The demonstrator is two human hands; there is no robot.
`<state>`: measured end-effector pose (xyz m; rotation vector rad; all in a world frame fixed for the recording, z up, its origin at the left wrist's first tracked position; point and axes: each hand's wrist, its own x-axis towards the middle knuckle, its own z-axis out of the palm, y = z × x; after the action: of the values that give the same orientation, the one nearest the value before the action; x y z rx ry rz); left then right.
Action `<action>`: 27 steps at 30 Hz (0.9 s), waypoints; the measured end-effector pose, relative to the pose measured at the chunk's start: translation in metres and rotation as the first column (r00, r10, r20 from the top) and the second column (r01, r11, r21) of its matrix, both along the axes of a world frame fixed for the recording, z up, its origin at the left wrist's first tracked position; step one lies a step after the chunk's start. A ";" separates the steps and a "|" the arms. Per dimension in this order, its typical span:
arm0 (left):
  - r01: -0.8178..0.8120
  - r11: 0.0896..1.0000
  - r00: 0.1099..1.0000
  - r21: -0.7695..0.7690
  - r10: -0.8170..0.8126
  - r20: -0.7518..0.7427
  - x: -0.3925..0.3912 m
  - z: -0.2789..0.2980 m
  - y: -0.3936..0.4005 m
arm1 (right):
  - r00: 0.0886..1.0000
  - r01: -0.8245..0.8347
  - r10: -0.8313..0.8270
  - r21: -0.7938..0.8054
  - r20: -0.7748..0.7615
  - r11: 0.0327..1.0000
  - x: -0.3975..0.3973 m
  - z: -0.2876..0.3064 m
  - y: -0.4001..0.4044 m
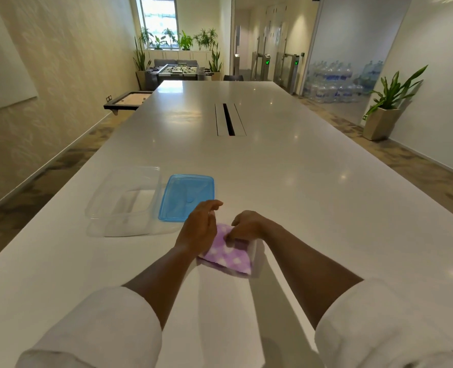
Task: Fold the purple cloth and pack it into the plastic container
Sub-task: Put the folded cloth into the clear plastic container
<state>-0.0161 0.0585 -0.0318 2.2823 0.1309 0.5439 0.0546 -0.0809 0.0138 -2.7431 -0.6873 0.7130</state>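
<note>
**Office breakout / meeting area**

Long white desk point(286, 166) of conference size, with a cable slot point(229, 119) cut into its middle; foosball table point(179, 70) and a grey sofa point(175, 62) at the far end under a window point(159, 18); access turnstiles with green arrows point(268, 62) in the corridor beyond; stacked water-cooler bottles point(336, 82) behind a frosted glass wall; potted plants point(391, 102) along the walls and sill; whiteboard point(2, 62) on the left wall; patterned carpet point(379, 139) on the floor; reads as corporate office, not home or lab.
</note>
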 end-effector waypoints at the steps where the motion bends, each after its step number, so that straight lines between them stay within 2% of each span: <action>1: -0.008 1.000 1.000 -0.017 0.008 -0.001 0.001 0.002 0.004 | 0.999 0.023 -0.021 0.036 -0.037 0.999 0.001 0.003 0.000; 5: -0.036 0.998 0.996 -0.054 0.031 -0.078 0.006 0.008 0.015 | 0.970 0.186 -0.130 0.281 -0.207 0.942 0.003 0.013 0.001; 8: -0.124 0.973 0.988 -0.194 0.102 -0.120 0.011 0.017 0.020 | 0.932 0.318 -0.187 0.455 -0.309 0.832 0.006 0.021 0.005; 10: -0.174 0.936 0.980 -0.307 0.136 -0.143 0.014 0.027 0.024 | 0.903 0.400 -0.228 0.524 -0.364 0.752 0.009 0.025 0.010; 12: -0.199 0.915 0.976 -0.352 0.153 -0.154 0.016 0.034 0.029 | 0.869 0.476 -0.252 0.579 -0.426 0.662 0.013 0.029 0.015; 17: -0.216 0.854 0.975 -0.473 0.168 -0.142 0.018 0.058 0.048 | 0.829 0.517 -0.115 0.669 -0.548 0.534 0.016 0.043 0.028; 20: -0.154 0.784 0.986 -0.601 0.081 -0.146 0.020 0.073 0.062 | 0.833 0.478 -0.014 0.707 -0.553 0.521 0.017 0.051 0.037; 24: -0.135 0.814 0.991 -0.565 0.098 -0.095 0.019 0.092 0.083 | 0.854 0.406 0.055 0.730 -0.517 0.549 0.018 0.061 0.054; 27: -0.133 0.838 0.991 -0.530 0.109 -0.077 0.015 0.106 0.098 | 0.854 0.395 0.087 0.747 -0.513 0.535 0.019 0.068 0.071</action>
<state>-0.0014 0.1569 0.0741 1.7433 0.4016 0.4517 0.0733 -0.0103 0.0821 -1.5879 -0.4529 0.7363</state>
